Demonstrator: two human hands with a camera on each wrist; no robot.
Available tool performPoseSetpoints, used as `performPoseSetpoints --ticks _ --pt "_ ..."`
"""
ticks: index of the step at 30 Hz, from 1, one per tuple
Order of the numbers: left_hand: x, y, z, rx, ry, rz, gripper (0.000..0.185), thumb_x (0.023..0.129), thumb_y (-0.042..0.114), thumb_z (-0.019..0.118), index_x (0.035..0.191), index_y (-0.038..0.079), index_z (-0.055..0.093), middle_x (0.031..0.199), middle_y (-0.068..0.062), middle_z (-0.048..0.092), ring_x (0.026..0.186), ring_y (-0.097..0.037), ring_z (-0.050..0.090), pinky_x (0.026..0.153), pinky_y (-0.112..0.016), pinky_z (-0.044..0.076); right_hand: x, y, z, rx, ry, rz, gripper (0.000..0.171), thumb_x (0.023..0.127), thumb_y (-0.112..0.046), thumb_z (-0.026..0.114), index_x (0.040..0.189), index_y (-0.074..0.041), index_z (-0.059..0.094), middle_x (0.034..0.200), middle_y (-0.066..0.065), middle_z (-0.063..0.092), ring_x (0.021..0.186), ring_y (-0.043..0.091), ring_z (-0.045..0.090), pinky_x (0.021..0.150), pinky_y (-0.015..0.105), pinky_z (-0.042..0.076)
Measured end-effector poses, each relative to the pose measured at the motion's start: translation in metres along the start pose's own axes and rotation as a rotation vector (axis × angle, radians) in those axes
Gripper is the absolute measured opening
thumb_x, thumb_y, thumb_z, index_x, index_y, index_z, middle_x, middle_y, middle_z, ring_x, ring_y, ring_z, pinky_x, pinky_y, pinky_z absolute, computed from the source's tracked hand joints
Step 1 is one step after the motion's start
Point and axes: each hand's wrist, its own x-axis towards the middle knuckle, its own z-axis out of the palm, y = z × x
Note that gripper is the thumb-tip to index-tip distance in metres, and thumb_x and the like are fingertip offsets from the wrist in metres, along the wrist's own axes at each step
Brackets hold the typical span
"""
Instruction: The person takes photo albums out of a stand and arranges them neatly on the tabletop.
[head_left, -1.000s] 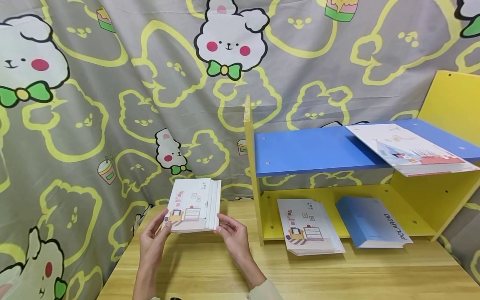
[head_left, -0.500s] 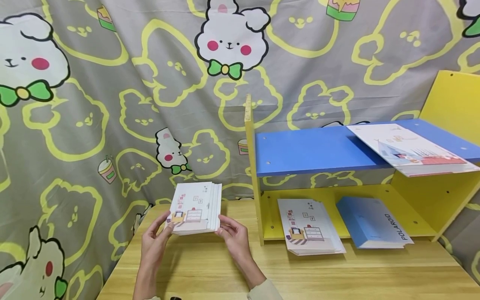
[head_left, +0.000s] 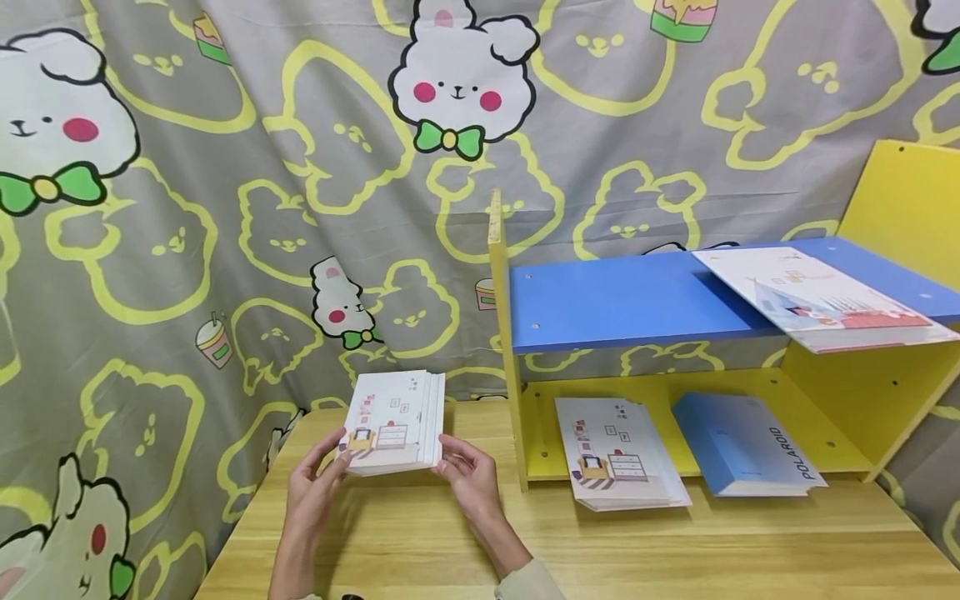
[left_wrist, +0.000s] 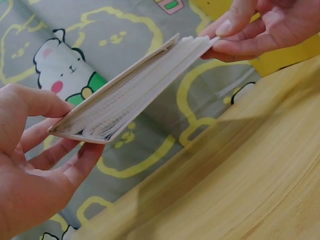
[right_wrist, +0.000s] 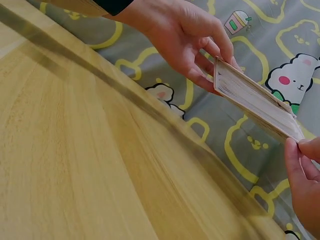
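A white photo album (head_left: 382, 417) with a drawing of an armchair and a chest of drawers on its cover is held up above the table at the left. My left hand (head_left: 313, 483) pinches its left edge, thumb on the cover and fingers beneath. The right hand (head_left: 474, 483) pinches the opposite edge near the lower corner. In the left wrist view the album (left_wrist: 135, 92) is tilted and its page edges show as a thick stack. Seen from the right wrist, the album (right_wrist: 255, 102) spans between both hands.
To the right stands a yellow shelf unit with a blue middle board (head_left: 637, 300). A similar white album (head_left: 622, 454) and a blue POLAROID album (head_left: 746, 450) overhang its bottom board. Another illustrated album (head_left: 817, 296) overhangs the blue board. A patterned curtain (head_left: 247, 250) hangs behind the wooden table (head_left: 645, 550).
Both hands have lowered the white album slightly, and the left hand has shifted a little right with it. The shelf and the other albums have stayed put.
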Motion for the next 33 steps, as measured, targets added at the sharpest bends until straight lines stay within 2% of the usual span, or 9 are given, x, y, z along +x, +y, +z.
performPoseSetpoints --ticks 8,17,28,33 --pt "0.001 -0.004 -0.002 -0.007 -0.019 0.006 0.053 0.099 0.0 0.064 0.149 -0.008 0.046 0.135 -0.001 0.049 0.107 -0.008 0.06 0.086 -0.017 0.052 0.0 0.007 -0.002 0.01 0.006 0.022 0.041 0.088 0.02 0.059 0.129 0.014 0.061 0.123 0.028 0.062 0.108 0.034 0.068 0.087 0.032 0.06" --pt "0.001 -0.008 -0.005 0.029 0.01 0.002 0.053 0.099 0.002 0.065 0.148 -0.007 0.047 0.136 0.0 0.049 0.108 -0.007 0.058 0.085 -0.016 0.052 -0.002 0.014 -0.001 0.003 0.009 0.046 0.043 0.088 0.019 0.061 0.13 0.013 0.061 0.124 0.028 0.062 0.108 0.032 0.068 0.088 0.031 0.059" --pt "0.003 -0.014 -0.008 0.057 0.018 -0.041 0.055 0.099 0.003 0.066 0.149 -0.006 0.046 0.138 0.0 0.047 0.11 -0.006 0.056 0.088 -0.016 0.051 -0.005 0.021 0.0 -0.021 0.033 0.037 0.041 0.086 0.02 0.061 0.127 0.013 0.063 0.12 0.029 0.064 0.106 0.033 0.069 0.085 0.03 0.06" --pt "0.005 -0.013 -0.011 0.049 0.028 -0.08 0.058 0.098 0.0 0.065 0.151 -0.006 0.043 0.143 -0.002 0.044 0.115 -0.007 0.054 0.092 -0.015 0.05 -0.004 0.026 0.004 -0.073 0.071 0.051 0.039 0.087 0.019 0.063 0.124 0.008 0.068 0.116 0.023 0.068 0.103 0.029 0.07 0.084 0.029 0.06"
